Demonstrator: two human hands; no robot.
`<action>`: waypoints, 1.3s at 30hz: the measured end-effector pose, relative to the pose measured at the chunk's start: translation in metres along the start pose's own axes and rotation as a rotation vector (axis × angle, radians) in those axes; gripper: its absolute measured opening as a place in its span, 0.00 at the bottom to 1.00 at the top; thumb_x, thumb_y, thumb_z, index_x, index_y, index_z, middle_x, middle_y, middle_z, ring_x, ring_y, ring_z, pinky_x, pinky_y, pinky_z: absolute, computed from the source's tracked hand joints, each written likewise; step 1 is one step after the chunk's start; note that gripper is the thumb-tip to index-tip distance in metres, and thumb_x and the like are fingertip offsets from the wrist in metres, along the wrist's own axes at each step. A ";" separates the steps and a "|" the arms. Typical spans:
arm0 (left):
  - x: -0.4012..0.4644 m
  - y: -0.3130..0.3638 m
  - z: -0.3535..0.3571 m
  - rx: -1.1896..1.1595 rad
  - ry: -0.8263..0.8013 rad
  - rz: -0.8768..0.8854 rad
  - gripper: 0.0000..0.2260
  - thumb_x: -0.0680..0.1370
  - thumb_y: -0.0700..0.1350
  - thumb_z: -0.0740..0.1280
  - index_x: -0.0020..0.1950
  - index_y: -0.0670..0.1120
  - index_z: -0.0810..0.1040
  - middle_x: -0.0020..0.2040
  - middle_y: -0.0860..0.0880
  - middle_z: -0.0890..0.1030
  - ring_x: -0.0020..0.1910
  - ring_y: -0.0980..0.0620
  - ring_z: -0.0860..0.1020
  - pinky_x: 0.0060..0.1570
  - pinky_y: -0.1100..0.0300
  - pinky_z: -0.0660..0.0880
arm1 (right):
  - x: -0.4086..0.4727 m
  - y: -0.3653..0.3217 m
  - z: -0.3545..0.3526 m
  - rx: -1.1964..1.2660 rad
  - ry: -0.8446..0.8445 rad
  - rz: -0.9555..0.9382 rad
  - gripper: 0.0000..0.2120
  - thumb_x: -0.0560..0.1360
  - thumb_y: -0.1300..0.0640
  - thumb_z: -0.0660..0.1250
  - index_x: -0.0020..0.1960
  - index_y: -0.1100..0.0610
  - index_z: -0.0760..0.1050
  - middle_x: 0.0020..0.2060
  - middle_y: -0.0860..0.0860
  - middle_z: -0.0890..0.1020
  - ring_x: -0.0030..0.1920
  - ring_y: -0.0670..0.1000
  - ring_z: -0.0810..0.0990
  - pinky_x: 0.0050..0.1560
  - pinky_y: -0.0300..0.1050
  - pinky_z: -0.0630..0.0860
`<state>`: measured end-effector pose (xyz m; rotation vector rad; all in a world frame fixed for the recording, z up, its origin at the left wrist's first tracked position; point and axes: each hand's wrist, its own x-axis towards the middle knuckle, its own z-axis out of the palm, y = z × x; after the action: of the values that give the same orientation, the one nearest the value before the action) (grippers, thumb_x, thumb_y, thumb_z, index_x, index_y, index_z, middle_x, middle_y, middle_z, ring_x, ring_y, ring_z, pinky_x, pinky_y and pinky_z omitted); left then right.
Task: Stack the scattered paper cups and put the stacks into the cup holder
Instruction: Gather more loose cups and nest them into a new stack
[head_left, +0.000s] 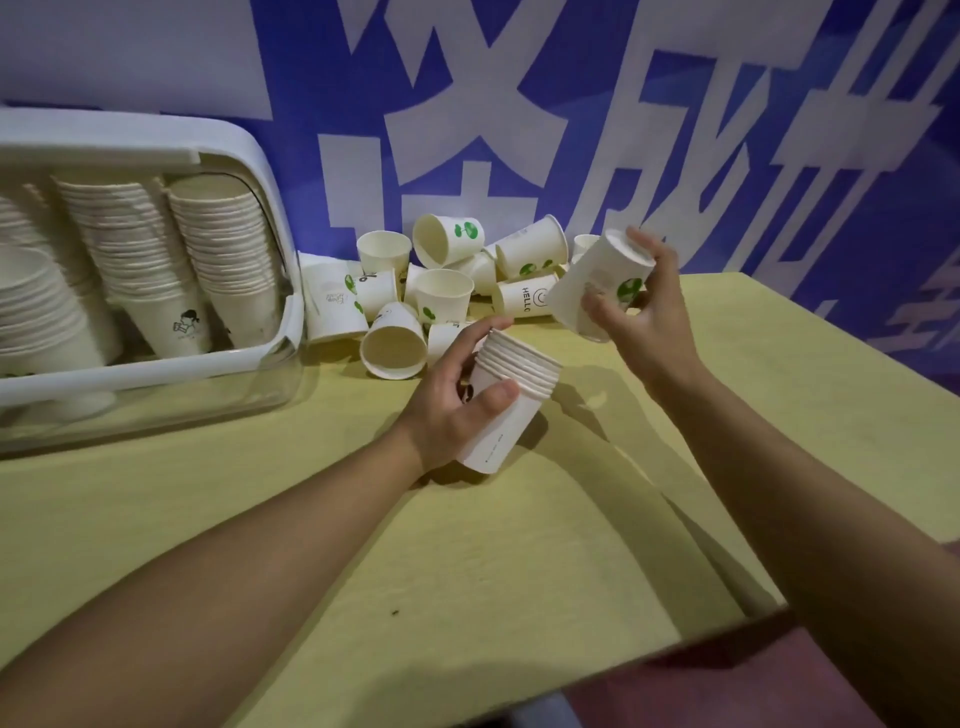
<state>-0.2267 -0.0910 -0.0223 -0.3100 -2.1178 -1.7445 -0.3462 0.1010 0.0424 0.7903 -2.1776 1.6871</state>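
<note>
1. Yellow table (519, 545) holds everything, with a blue wall (779, 130) with big white letters behind it.
2. The clear cup holder (156, 374) with a white frame sits at the back left. Long stacks of white paper cups (218, 244) lie inside it.
3. A pile of loose cups (441, 280) lies just right of the holder, some tipped over, some standing.
4. The left hand (457, 405) grips a short stack of cups (509, 400), tilted, in front of the pile.
5. The right hand (644, 312) holds one cup (597, 286) with a green picture, bottom end up, just above and right of the short stack.
</note>
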 end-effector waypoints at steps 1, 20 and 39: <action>-0.001 0.002 0.000 0.017 -0.012 -0.004 0.27 0.71 0.60 0.68 0.70 0.64 0.68 0.55 0.60 0.79 0.52 0.59 0.79 0.51 0.65 0.75 | -0.006 -0.004 0.002 0.030 0.044 -0.004 0.32 0.73 0.53 0.75 0.70 0.43 0.61 0.64 0.48 0.69 0.63 0.52 0.74 0.60 0.47 0.80; -0.009 0.006 0.004 0.083 0.059 -0.013 0.39 0.74 0.59 0.69 0.80 0.61 0.51 0.79 0.48 0.65 0.75 0.51 0.69 0.73 0.42 0.68 | -0.056 -0.024 0.053 0.303 0.181 0.080 0.16 0.76 0.57 0.72 0.56 0.51 0.66 0.52 0.49 0.73 0.49 0.41 0.78 0.51 0.54 0.82; -0.009 0.005 0.003 0.114 0.018 -0.045 0.47 0.73 0.62 0.69 0.82 0.59 0.41 0.80 0.49 0.64 0.72 0.53 0.73 0.71 0.42 0.71 | -0.048 -0.043 0.064 0.245 0.255 0.144 0.09 0.72 0.45 0.72 0.48 0.43 0.73 0.51 0.49 0.78 0.52 0.60 0.79 0.49 0.63 0.80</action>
<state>-0.2170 -0.0861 -0.0225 -0.2156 -2.2171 -1.6360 -0.2758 0.0449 0.0338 0.4499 -1.9196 2.0297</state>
